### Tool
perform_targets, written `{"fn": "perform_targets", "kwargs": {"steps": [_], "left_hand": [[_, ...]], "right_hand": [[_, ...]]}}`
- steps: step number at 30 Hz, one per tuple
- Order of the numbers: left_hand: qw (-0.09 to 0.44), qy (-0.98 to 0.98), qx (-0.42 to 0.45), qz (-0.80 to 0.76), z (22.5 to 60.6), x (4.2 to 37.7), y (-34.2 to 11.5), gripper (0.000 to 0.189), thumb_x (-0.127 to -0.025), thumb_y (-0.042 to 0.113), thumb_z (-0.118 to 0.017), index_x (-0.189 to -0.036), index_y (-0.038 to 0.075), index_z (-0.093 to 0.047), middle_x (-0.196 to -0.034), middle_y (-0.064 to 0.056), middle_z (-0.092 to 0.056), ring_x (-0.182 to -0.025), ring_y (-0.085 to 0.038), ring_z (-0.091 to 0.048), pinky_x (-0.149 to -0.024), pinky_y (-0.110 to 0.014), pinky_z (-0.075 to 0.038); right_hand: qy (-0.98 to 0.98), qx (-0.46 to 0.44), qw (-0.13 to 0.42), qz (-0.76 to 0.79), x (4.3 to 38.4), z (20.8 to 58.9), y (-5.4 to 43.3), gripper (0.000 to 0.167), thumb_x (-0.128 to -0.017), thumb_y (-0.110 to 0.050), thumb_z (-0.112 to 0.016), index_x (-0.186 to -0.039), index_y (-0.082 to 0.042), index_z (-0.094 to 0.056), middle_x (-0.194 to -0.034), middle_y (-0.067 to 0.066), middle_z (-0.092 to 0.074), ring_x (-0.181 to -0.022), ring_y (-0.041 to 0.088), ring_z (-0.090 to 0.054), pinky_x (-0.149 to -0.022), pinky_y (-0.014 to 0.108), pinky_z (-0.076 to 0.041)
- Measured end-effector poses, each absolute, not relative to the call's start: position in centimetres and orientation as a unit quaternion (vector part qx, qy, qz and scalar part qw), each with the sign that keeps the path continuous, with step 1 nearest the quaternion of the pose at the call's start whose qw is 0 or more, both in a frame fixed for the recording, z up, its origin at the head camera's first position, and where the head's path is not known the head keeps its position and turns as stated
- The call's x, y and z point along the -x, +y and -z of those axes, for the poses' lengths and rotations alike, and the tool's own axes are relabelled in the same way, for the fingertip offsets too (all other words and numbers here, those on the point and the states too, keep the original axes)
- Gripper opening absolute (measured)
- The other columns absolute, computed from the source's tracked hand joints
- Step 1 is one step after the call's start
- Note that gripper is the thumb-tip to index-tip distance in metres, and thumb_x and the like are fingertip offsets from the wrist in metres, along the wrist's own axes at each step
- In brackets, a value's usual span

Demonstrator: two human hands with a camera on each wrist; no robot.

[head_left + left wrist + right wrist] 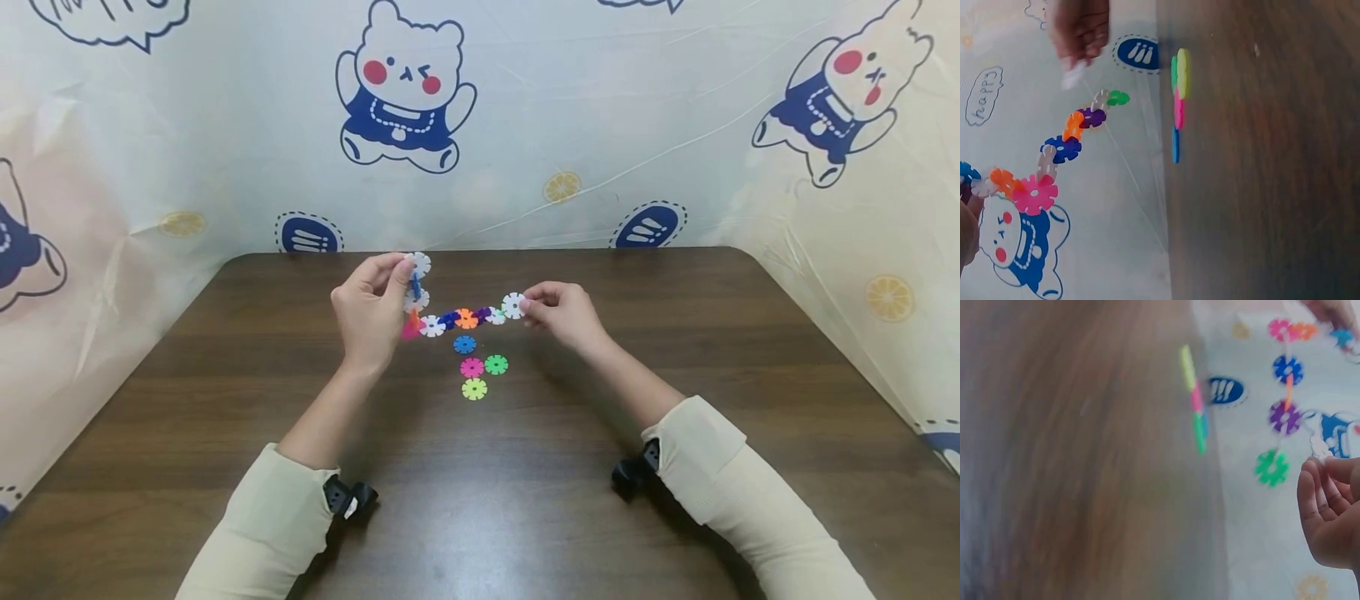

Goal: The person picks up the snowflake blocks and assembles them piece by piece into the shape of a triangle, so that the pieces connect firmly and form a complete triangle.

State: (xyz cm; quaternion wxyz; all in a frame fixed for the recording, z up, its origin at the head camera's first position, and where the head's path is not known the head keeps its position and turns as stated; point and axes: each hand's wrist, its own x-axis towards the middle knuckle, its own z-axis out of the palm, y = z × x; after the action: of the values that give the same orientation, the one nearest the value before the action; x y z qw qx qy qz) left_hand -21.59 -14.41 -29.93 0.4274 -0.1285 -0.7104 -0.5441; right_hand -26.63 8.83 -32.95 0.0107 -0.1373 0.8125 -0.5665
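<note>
One disc chain (pixel 466 318) hangs from the pinching left hand (pixel 369 315); at three o'clock, the right hand (pixel 567 317) pinches a white disc (pixel 513 305).

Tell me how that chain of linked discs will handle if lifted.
The chain is probably fairly stiff: it reaches out sideways from the left hand, its green end disc seemingly unsupported. It should be light, as its discs look thin. Joined only at their notched rims, they might come apart if tugged hard.
</note>
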Motion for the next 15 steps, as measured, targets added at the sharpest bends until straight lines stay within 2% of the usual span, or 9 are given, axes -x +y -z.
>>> {"fn": "perform_targets", "kwargs": {"steps": [2,7,9,15], "left_hand": [[0.427,-0.711,0.144,0.54,30.1,21.5,-14.0,0.022,-0.084,0.016,-0.068,-0.093,-0.004,-0.069,-0.086,-0.012,-0.07,-0.062,-0.013,-0.065,-0.054,-0.015,-0.048],[0.427,-0.708,0.19,0.529,30.7,21.4,-13.0,0.018,-0.083,0.01,-0.068,-0.09,-0.006,-0.068,-0.086,-0.014,-0.07,-0.064,-0.022,-0.067,-0.056,-0.016,-0.05],[0.428,-0.709,0.208,0.521,30.8,21.4,-12.6,0.016,-0.083,0.008,-0.068,-0.09,-0.007,-0.068,-0.086,-0.015,-0.07,-0.065,-0.023,-0.067,-0.057,-0.016,-0.05],[0.427,-0.706,0.246,0.509,30.9,21.1,-11.5,0.014,-0.081,0.003,-0.069,-0.089,-0.008,-0.067,-0.086,-0.016,-0.069,-0.071,-0.022,-0.068,-0.062,-0.02,-0.052]], "right_hand": [[0.786,0.141,0.016,0.602,26.0,32.3,8.7,0.017,-0.089,-0.007,-0.062,-0.1,0.007,-0.063,-0.087,0.021,-0.065,-0.074,0.032,-0.064,-0.069,0.036,-0.054],[0.736,0.147,0.035,0.659,24.5,31.0,8.2,0.022,-0.089,-0.008,-0.062,-0.103,0.008,-0.061,-0.086,0.018,-0.066,-0.067,0.02,-0.064,-0.069,0.035,-0.054],[0.726,0.15,0.04,0.67,24.0,30.5,8.1,0.023,-0.088,-0.008,-0.063,-0.104,0.009,-0.061,-0.083,0.015,-0.067,-0.065,0.016,-0.064,-0.068,0.032,-0.055],[0.701,0.164,0.048,0.692,23.0,29.3,7.6,0.023,-0.088,-0.007,-0.062,-0.104,0.009,-0.061,-0.077,0.01,-0.066,-0.064,0.017,-0.063,-0.067,0.031,-0.054]]}}
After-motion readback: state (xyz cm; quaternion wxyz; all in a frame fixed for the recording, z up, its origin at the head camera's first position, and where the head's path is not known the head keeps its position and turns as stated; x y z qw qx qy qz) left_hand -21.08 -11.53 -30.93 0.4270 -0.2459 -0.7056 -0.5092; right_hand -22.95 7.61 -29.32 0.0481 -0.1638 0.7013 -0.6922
